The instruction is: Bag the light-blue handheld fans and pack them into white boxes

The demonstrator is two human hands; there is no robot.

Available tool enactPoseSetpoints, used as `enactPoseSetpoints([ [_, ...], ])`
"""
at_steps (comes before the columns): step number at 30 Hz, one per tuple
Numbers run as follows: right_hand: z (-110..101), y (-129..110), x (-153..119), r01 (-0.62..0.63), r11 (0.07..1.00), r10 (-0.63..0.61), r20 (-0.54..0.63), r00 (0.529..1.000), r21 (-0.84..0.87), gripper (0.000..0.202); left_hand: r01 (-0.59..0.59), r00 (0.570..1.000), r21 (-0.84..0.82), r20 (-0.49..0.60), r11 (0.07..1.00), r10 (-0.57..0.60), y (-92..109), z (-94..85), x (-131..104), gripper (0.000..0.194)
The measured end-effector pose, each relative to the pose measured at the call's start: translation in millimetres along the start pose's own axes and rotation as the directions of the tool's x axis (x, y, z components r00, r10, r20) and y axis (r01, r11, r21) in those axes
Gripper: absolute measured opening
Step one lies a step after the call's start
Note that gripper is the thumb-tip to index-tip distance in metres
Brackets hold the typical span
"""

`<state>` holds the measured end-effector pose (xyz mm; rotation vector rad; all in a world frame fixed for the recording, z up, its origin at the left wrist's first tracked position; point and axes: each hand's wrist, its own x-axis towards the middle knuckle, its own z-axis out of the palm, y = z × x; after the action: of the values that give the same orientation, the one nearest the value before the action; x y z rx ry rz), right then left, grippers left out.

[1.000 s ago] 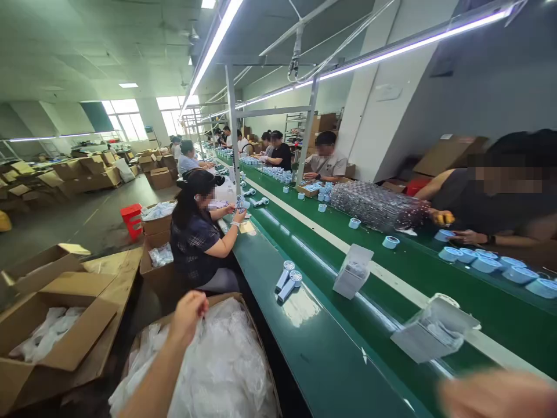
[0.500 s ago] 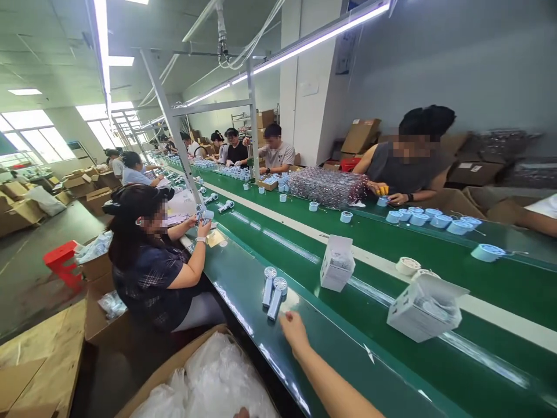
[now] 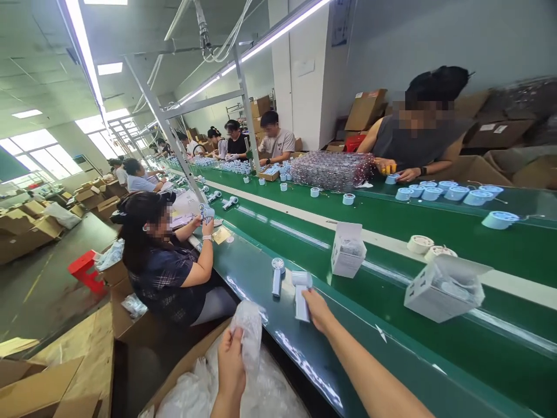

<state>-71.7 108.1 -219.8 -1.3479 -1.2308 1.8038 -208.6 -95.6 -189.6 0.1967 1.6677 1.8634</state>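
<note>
My right hand (image 3: 316,309) grips a light-blue handheld fan (image 3: 301,295) by its side, just above the green worktop. Beside it a second handheld fan (image 3: 277,276) lies on the worktop, its round slotted head facing up. My left hand (image 3: 232,353) pinches a clear, crinkled plastic bag (image 3: 249,328) and holds it over an open carton. More plastic bags (image 3: 195,390) fill that carton, which stands below the worktop's edge. The two hands are apart, with the worktop edge between them.
White boxes (image 3: 348,255) with wrapped contents stand on the green conveyor belt (image 3: 378,296). Light-blue round parts (image 3: 500,219) sit along its far side. A co-worker (image 3: 161,261) sits at my left holding a fan. Another person (image 3: 418,133) works across the belt, near stacked clear packaging (image 3: 331,169).
My right hand has taken hold of one of the two fans and moved it right, tilting it. My left hand has risen from the carton with a plastic bag.
</note>
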Motion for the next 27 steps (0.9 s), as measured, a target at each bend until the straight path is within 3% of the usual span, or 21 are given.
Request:
enactPoseSetpoints([
  [3, -39, -5, -63, -0.053, 0.988, 0.016, 0.248, 0.969, 0.144, 0.033, -0.132, 0.991, 0.093, -0.017, 0.987, 0.134, 11, 31.1, -8, 0.04],
  [4, -52, -8, -86, -0.083, 0.978, 0.005, 0.376, 0.927, 0.192, 0.038, -0.167, 0.985, 0.138, -0.016, 0.976, 0.171, 12, 40.8, -13, 0.04],
  [6, -74, -13, -132, -0.15, 0.959, -0.036, 0.623, 0.781, 0.242, 0.053, -0.221, 0.975, 0.201, 0.013, 0.954, 0.223, 14, 59.7, -27, 0.04],
  [8, -91, -17, -168, -0.181, 0.951, -0.073, 0.753, 0.654, 0.249, 0.077, -0.265, 0.964, 0.214, 0.047, 0.94, 0.261, 15, 78.4, -47, 0.039],
  [9, -98, -18, -182, -0.18, 0.95, -0.087, 0.768, 0.634, 0.256, 0.091, -0.281, 0.96, 0.21, 0.069, 0.937, 0.272, 16, 87.4, -60, 0.04],
  [12, -116, -16, -206, -0.163, 0.941, -0.113, 0.729, 0.675, 0.296, 0.113, -0.26, 0.952, 0.157, 0.205, 0.953, 0.226, 18, 112.2, -104, 0.039],
  [15, -136, -10, -219, -0.103, 0.94, -0.171, 0.713, 0.68, 0.324, 0.095, -0.061, 0.933, 0.035, 0.357, 0.998, 0.044, 23, 128.9, -144, 0.037],
  [18, -165, -10, -236, 0.092, 0.961, -0.252, 0.679, 0.69, 0.262, 0.075, 0.172, 0.905, -0.138, 0.413, 0.975, -0.101, 35, 133.4, -170, 0.036],
  [20, -187, -13, -251, 0.263, 0.958, -0.273, 0.65, 0.709, 0.117, 0.066, 0.277, 0.843, -0.173, 0.516, 0.945, -0.153, 49, 130.9, -178, 0.032],
  [22, -208, -17, -266, 0.403, 0.913, -0.27, 0.641, 0.719, -0.068, 0.06, 0.332, 0.739, -0.088, 0.642, 0.939, -0.202, 63, 128.3, -182, 0.041],
  [23, -217, -20, -273, 0.45, 0.881, -0.261, 0.639, 0.724, -0.149, 0.059, 0.32, 0.697, -0.013, 0.68, 0.947, -0.226, 70, 128.1, -184, 0.051],
  [25, -231, -25, -286, 0.503, 0.823, -0.25, 0.626, 0.739, -0.265, 0.058, 0.2, 0.667, 0.161, 0.701, 0.966, -0.255, 83, 131.0, -189, 0.063],
  [27, -239, -29, -295, 0.527, 0.786, -0.257, 0.604, 0.754, -0.324, 0.058, 0.013, 0.634, 0.351, 0.721, 0.936, -0.28, 93, 136.7, -196, 0.053],
])
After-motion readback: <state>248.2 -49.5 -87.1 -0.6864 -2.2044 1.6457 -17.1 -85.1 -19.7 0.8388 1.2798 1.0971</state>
